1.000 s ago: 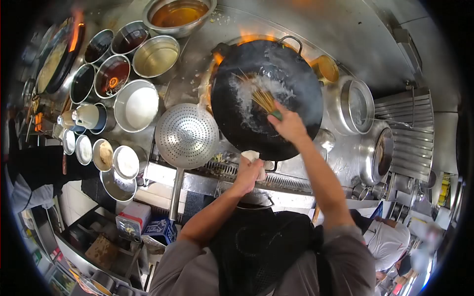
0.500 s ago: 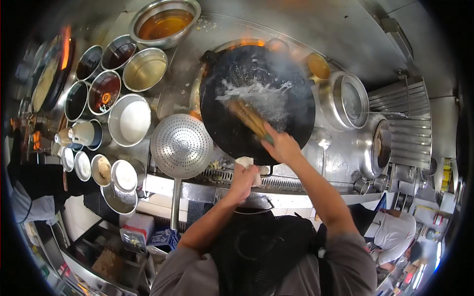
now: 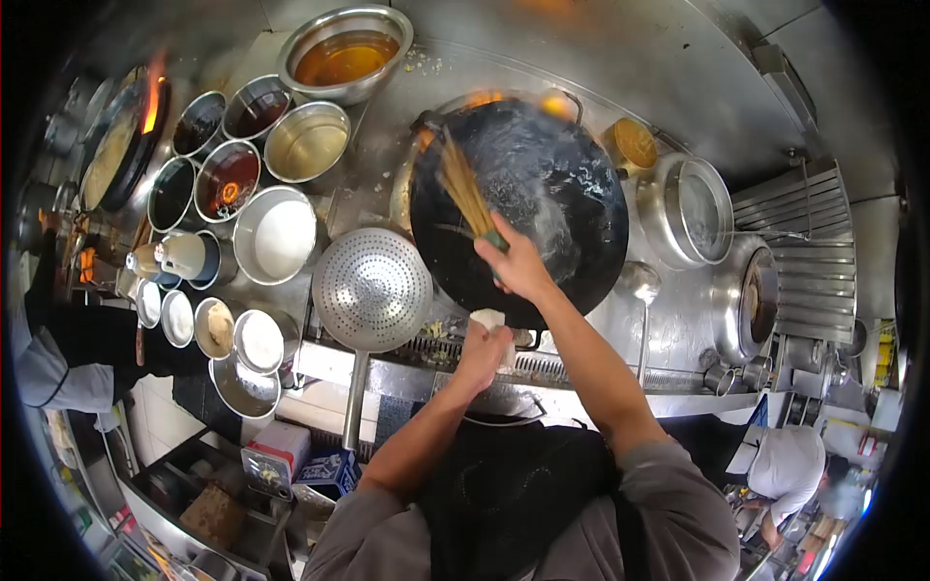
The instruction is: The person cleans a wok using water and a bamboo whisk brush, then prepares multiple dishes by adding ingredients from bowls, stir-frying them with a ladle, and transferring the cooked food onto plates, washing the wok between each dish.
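A large black wok (image 3: 581, 261) with steaming water in it sits over flames in the middle. My right hand (image 3: 515, 261) grips the green-bound end of a bamboo brush (image 3: 460, 184), whose blurred bristles point up toward the wok's upper left side. At the wok's near edge, my left hand (image 3: 483, 354) is closed on a folded white cloth (image 3: 487, 318), beside the near wok handle. Left of the wok lies a perforated steel strainer (image 3: 372, 289), its handle toward me.
Several metal pots of liquids, such as a white one (image 3: 275, 235), stand at left under a large bowl (image 3: 349, 53). A ladle (image 3: 641, 283) and lidded pots (image 3: 690, 211) are at right. Another person (image 3: 787, 470) is at lower right; flames rise at far left.
The brush in my right hand has swung from the wok's middle to its upper left side, and the hand has moved left. My left hand remains at the near edge with the cloth.
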`<action>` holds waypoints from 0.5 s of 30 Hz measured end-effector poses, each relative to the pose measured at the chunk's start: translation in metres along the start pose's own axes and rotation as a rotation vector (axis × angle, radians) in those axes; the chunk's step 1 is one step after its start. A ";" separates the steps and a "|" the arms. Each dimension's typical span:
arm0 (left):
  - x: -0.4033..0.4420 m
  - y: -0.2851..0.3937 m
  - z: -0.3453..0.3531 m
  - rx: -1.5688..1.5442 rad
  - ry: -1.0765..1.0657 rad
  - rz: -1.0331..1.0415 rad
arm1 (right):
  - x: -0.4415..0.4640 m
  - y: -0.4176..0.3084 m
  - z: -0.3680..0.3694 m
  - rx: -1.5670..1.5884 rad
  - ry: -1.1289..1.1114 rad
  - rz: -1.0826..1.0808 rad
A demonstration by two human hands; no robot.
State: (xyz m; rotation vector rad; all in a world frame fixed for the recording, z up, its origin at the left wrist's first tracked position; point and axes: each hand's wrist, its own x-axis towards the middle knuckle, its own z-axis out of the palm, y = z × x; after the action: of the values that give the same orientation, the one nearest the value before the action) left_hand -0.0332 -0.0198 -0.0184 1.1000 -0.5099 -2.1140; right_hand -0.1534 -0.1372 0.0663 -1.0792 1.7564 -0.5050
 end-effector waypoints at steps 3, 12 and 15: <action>-0.008 0.016 0.007 -0.023 0.033 0.010 | -0.051 0.049 -0.027 -0.259 -0.189 -0.269; 0.000 0.013 -0.011 -0.221 0.012 -0.130 | 0.033 0.047 -0.138 -0.830 0.320 -0.133; -0.009 0.020 -0.006 -0.179 0.020 -0.161 | 0.044 0.053 -0.055 -0.345 0.170 -0.283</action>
State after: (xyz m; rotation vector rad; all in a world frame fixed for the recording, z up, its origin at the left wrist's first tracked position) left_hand -0.0168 -0.0275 -0.0048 1.0887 -0.2237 -2.2358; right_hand -0.2317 -0.1544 0.0282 -1.5816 1.8933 -0.4870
